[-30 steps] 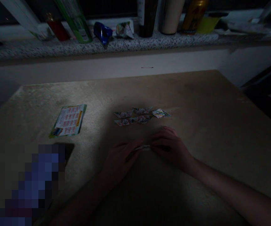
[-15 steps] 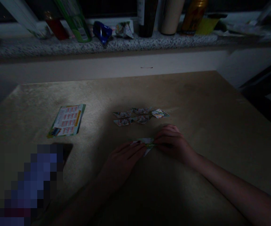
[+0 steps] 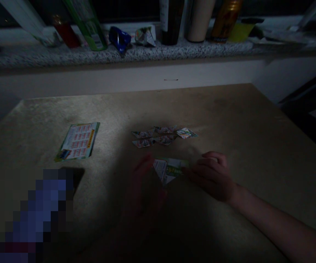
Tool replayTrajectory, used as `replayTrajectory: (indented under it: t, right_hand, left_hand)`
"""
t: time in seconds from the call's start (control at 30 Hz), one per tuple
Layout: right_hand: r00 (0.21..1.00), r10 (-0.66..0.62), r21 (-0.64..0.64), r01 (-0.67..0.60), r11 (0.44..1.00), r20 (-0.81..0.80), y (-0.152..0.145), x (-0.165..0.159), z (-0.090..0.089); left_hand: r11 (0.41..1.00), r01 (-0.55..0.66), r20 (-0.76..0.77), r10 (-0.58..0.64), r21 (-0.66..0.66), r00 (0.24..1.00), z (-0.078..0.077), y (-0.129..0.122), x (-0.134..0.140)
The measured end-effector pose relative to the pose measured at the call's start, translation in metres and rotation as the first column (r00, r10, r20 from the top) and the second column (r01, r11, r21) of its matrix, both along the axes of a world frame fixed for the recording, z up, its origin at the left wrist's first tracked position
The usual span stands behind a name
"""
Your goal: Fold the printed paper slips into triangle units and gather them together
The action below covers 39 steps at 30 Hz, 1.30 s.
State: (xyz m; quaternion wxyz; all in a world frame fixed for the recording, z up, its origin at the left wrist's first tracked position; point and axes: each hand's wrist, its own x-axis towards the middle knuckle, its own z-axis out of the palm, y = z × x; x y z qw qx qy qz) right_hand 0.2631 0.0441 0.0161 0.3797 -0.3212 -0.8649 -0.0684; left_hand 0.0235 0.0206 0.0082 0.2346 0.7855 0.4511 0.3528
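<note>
Green and white printed paper [image 3: 171, 170], folded into a rough triangle, lies on the tabletop [image 3: 215, 106] between our left hand [image 3: 141, 188] and our right hand [image 3: 213, 175], its point toward us. Our left hand is blurred, thumb and fingers spread wide with nothing between them, fingertips just beside the paper's left corner; we cannot tell if they touch it. Our right hand is loosely curled, fingertips over the right corner, though whether they pinch or only press we cannot tell.

To fold well, we would judge it best to hold one corner steady, line up the edges, then press the crease firmly from the middle outward, since so small a piece probably slips easily.

Just beyond sit four paper boats [image 3: 143, 143] in two rows, with a paper diamond [image 3: 187, 133] at their right. A stack of printed sheets [image 3: 78, 140] lies well apart on the left. Light is poor, and our shadows darken the near surface. Behind, bottles [image 3: 171, 22] and crumpled wrappers [image 3: 119, 38] crowd a speckled windowsill [image 3: 136, 54].
</note>
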Motion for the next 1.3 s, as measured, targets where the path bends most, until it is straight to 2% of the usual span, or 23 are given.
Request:
replayTrajectory:
  t: [0.07, 0.1, 0.17, 0.2, 0.23, 0.3, 0.37, 0.53, 0.6, 0.7, 0.77, 0.83, 0.87, 0.9, 0.93, 1.0, 1.1, 1.17, 1.2, 1.3]
  right_hand:
    - [0.999, -0.025, 0.062, 0.024, 0.998, 0.020, -0.005, 0.001, 0.003]
    - [0.999, -0.039, 0.082, 0.036, 0.996, 0.027, -0.007, 0.001, 0.005]
    - [0.997, -0.060, 0.116, 0.054, 0.992, 0.046, -0.009, 0.001, 0.005]
    - [0.996, -0.069, 0.141, 0.060, 0.988, 0.060, -0.010, 0.000, 0.005]
    - [0.994, -0.075, 0.172, 0.060, 0.983, 0.082, -0.010, 0.000, 0.005]
    - [0.988, -0.065, 0.249, 0.029, 0.968, 0.138, -0.010, -0.002, 0.002]
    - [0.984, -0.029, 0.306, -0.027, 0.952, 0.178, -0.010, -0.005, -0.002]
    - [0.977, 0.030, 0.315, -0.097, 0.944, 0.211, -0.012, -0.007, -0.006]
    - [0.968, 0.032, 0.301, -0.108, 0.948, 0.248, -0.012, -0.006, -0.002]
    - [0.964, 0.043, 0.276, -0.118, 0.954, 0.263, -0.009, -0.006, 0.006]
    - [0.984, 0.058, 0.206, -0.092, 0.974, 0.168, -0.006, -0.008, 0.009]
    - [0.999, 0.042, -0.017, -0.042, 0.999, -0.034, -0.003, -0.011, 0.008]
    - [0.988, 0.023, -0.161, -0.048, 0.986, -0.154, -0.002, -0.013, 0.006]
    - [0.966, 0.013, -0.325, -0.099, 0.940, -0.258, -0.002, -0.015, 0.004]
    - [0.923, -0.067, -0.436, -0.114, 0.893, -0.378, -0.003, -0.017, 0.001]
    - [0.853, -0.146, -0.554, -0.186, 0.811, -0.501, -0.004, -0.021, -0.002]
    - [0.871, -0.095, -0.681, -0.305, 0.665, -0.483, -0.004, -0.023, -0.003]
    - [0.885, -0.038, -0.718, -0.351, 0.601, -0.464, -0.003, -0.023, -0.003]
    - [0.889, -0.025, -0.724, -0.355, 0.592, -0.457, -0.002, -0.022, -0.003]
    - [0.908, 0.001, -0.710, -0.329, 0.622, -0.419, -0.001, -0.022, -0.003]
  left_hand:
    - [0.990, -0.138, 0.134, 0.140, -0.029, 0.981, -0.009, -0.001, 0.002]
    - [0.977, -0.186, 0.164, 0.201, -0.102, 0.966, -0.012, -0.002, 0.005]
    - [0.931, -0.169, 0.206, 0.244, -0.324, 0.948, -0.013, -0.004, 0.012]
    - [0.911, -0.141, 0.267, 0.258, -0.388, 0.929, -0.012, -0.005, 0.016]
    - [0.873, -0.059, 0.351, 0.255, -0.484, 0.901, -0.010, -0.005, 0.020]
    - [0.740, 0.180, 0.523, 0.262, -0.649, 0.811, -0.003, -0.005, 0.026]
    - [0.689, 0.229, 0.538, 0.271, -0.687, 0.798, 0.003, -0.003, 0.030]
    - [0.507, 0.252, 0.521, 0.507, -0.825, 0.687, 0.013, -0.002, 0.033]
    - [0.465, 0.225, 0.477, 0.544, -0.856, 0.690, 0.016, -0.001, 0.033]
    - [0.449, 0.165, 0.414, 0.538, -0.878, 0.734, 0.019, 0.003, 0.031]
    - [0.453, 0.138, 0.389, 0.527, -0.881, 0.756, 0.018, 0.007, 0.029]
    - [0.449, 0.144, 0.393, 0.530, -0.882, 0.751, 0.015, 0.010, 0.028]
    - [0.443, 0.160, 0.404, 0.535, -0.882, 0.742, 0.014, 0.011, 0.027]
    - [0.436, 0.179, 0.416, 0.541, -0.882, 0.731, 0.012, 0.012, 0.027]
    - [0.428, 0.198, 0.427, 0.545, -0.882, 0.721, 0.010, 0.013, 0.027]
    - [0.418, 0.229, 0.446, 0.555, -0.879, 0.702, 0.009, 0.014, 0.028]
    - [0.399, 0.252, 0.452, 0.558, -0.882, 0.696, 0.009, 0.014, 0.029]
    - [0.396, 0.262, 0.455, 0.546, -0.880, 0.704, 0.010, 0.014, 0.029]
    - [0.396, 0.269, 0.459, 0.534, -0.878, 0.710, 0.011, 0.014, 0.029]
    - [0.396, 0.306, 0.480, 0.485, -0.866, 0.731, 0.014, 0.013, 0.030]
